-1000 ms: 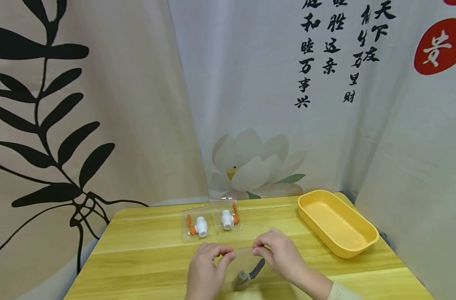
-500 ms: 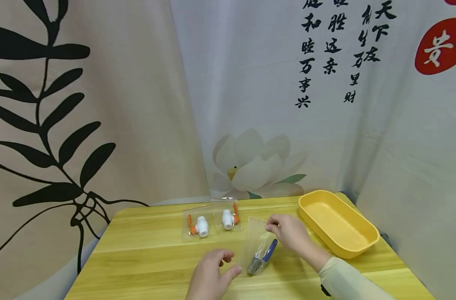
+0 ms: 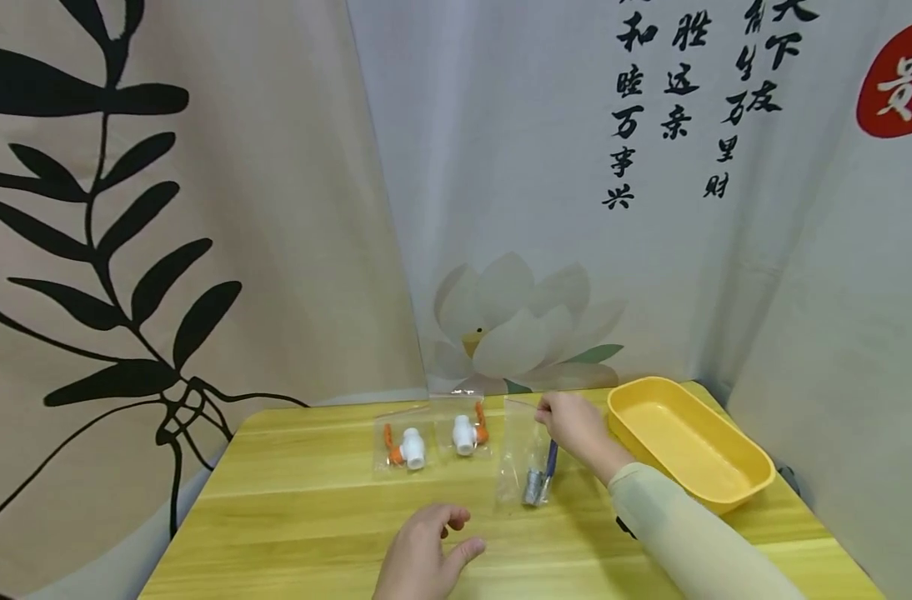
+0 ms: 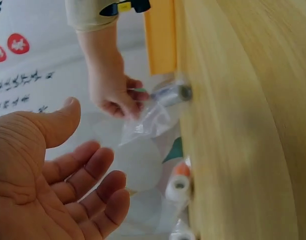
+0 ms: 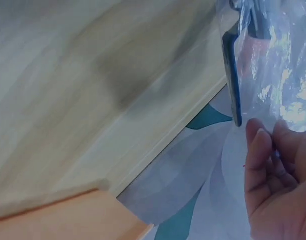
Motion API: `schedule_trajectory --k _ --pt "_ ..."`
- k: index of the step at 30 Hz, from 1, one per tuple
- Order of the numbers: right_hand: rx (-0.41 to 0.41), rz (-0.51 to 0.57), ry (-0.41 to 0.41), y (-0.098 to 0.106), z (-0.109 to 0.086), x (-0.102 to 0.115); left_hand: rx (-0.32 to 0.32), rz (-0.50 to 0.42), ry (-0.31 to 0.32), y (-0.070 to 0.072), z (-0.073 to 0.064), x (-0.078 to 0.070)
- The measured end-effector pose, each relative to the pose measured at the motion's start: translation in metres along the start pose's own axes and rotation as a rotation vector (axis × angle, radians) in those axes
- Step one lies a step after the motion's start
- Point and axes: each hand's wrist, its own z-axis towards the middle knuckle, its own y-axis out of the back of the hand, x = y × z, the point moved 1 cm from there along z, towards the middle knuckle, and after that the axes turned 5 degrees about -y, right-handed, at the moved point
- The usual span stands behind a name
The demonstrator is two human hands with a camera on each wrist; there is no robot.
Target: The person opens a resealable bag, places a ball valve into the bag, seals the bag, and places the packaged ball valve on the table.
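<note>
My right hand (image 3: 576, 429) pinches the top edge of a clear plastic bag (image 3: 510, 471) between thumb and fingers. Inside hangs a grey ball valve (image 3: 533, 488) with a blue lever handle (image 3: 552, 458); the right wrist view shows the handle (image 5: 232, 75) close to my fingertips. To its left, a white valve (image 3: 463, 435) and another white valve (image 3: 413, 448) lie in clear bags, each with an orange handle. My left hand (image 3: 426, 550) is near the table's front, fingers relaxed and holding nothing. In the left wrist view its palm (image 4: 58, 185) faces up.
A yellow tray (image 3: 684, 442) stands at the table's right, beside my right forearm. The wooden table (image 3: 313, 517) ends at a printed curtain (image 3: 531, 208) behind the bagged valves.
My left hand has let go of the bag and stays near the front. My right hand has carried the bagged grey valve away from me, toward the bagged white valves.
</note>
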Motion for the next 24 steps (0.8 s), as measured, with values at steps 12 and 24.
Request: schedule_trajectory --k 12,24 --pt "-0.020 0.122 -0.003 -0.006 -0.014 0.008 0.009 -0.083 0.086 -0.066 0.103 0.023" --pt "0.004 0.293 0.085 0.015 -0.058 0.016 -0.046 -0.563 0.310 -0.091 0.142 0.038"
